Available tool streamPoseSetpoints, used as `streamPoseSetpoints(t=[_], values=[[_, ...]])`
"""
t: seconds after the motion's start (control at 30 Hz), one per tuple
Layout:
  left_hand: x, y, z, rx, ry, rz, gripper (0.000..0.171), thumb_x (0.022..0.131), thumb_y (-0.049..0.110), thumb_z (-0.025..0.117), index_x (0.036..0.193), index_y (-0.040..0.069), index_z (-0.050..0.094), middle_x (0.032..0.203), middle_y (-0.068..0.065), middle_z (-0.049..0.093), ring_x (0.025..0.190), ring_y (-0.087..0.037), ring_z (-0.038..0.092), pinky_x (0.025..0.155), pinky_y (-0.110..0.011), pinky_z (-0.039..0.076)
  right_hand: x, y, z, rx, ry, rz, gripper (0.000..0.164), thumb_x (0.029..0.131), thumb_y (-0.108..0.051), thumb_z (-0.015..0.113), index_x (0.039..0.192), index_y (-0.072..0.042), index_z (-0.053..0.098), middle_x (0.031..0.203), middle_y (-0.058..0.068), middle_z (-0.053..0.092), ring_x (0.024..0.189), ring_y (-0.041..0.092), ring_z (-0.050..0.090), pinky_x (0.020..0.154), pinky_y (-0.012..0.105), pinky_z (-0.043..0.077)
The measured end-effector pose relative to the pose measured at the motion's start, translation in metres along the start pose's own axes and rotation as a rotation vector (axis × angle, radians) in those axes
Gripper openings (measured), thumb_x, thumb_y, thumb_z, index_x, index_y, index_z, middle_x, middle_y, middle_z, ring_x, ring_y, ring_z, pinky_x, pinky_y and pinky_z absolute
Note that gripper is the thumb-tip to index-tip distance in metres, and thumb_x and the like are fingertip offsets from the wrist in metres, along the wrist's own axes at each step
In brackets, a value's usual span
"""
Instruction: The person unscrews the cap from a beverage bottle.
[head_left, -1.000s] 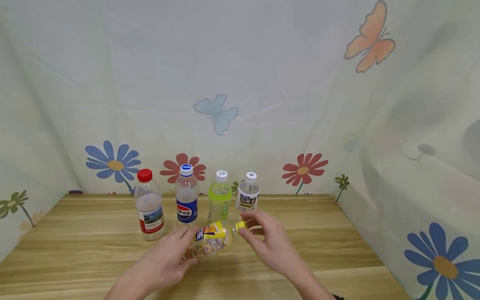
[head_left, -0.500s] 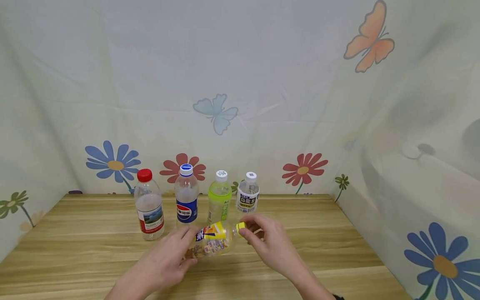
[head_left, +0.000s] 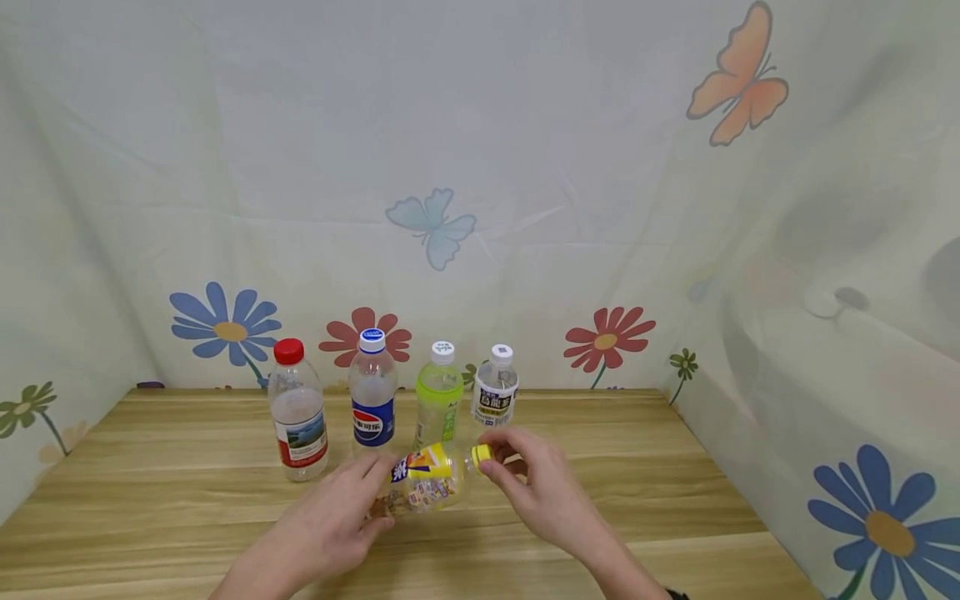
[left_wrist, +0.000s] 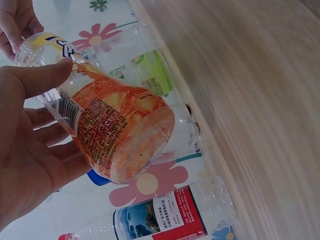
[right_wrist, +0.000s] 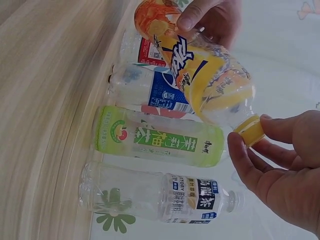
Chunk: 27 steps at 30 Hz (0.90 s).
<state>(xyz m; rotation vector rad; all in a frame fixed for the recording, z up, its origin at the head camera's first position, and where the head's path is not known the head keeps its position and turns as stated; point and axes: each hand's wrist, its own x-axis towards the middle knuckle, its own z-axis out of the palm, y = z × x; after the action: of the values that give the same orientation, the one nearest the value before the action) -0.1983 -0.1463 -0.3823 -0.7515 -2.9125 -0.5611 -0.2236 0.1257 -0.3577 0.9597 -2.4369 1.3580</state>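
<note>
Cap [head_left: 482,452] at lower center, seemingly not off: pinches closer now with right hand [head_left: 538,483], grips bottle [head_left: 433,477] with left hand [head_left: 343,510].

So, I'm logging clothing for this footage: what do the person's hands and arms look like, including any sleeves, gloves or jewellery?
The left hand and right hand are bare, with no gloves or rings showing. The visible left forearm is uncovered. On the right forearm, a dark edge shows at the picture's bottom; whether sleeve or strap, I can't tell.
</note>
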Motion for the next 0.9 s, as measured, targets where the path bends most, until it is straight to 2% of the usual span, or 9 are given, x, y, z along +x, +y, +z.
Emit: streamPoseSetpoints(t=[0.9], values=[[-0.0010,-0.0015,0.0004,-0.019,-0.006,-0.013,0.059,0.088,0.025,0.076,0.138,0.014,0.047,0.129,0.003,0.052,0.110,-0.013,0.053,0.094,-0.037,0.047,-0.0008,0.0001,0.0008,0.012,-0.009,-0.071,0.037,0.084,0.017,0.067,0.111,-0.007,0.061,0.107,-0.005,0.060,0.099,0.018,0.061,0.082,0.024,0.052]])
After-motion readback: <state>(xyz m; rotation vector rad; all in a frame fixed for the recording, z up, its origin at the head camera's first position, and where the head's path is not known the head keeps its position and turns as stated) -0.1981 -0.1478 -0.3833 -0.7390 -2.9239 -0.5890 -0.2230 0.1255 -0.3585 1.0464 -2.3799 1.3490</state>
